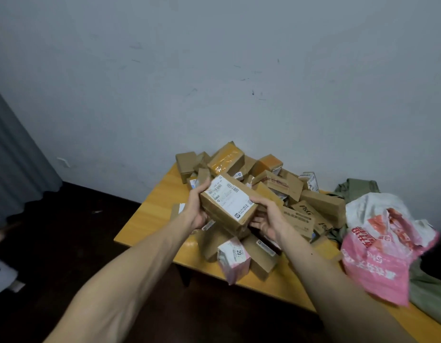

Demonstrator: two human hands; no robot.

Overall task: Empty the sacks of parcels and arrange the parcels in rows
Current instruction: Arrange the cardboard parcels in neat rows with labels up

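Cardboard filled the middle of the head view: a loose pile of parcels [276,179] lay heaped on the yellow wooden surface [152,206], close against the pale wall [214,70], with the boxes tilted and overlapping. I held one brown box [227,201] above the near side of that heap, tilted, its white shipping label facing up. My left grip [197,209] was curled round the box's left end, fingers hooked over the far corner and palm against the side. My right grip [266,219] pinched the right end, thumb on top by the label's edge and the other fingers underneath, partly hidden by the box. Both forearms reached in bare from the bottom of the frame.

Below the held box, at the near edge of the surface, a small pink-and-white parcel [234,258] stood just beside a brown carton with a label. To the right of my right grip lay a flat carton printed P&G [301,216]. Further right, a crumpled pink-and-white sack [383,246] slumped on the surface, touching the heap's right flank, with a green sack [358,188] bunched behind it. A grey curtain [16,157] hung at the left, above a dark floor [78,243].
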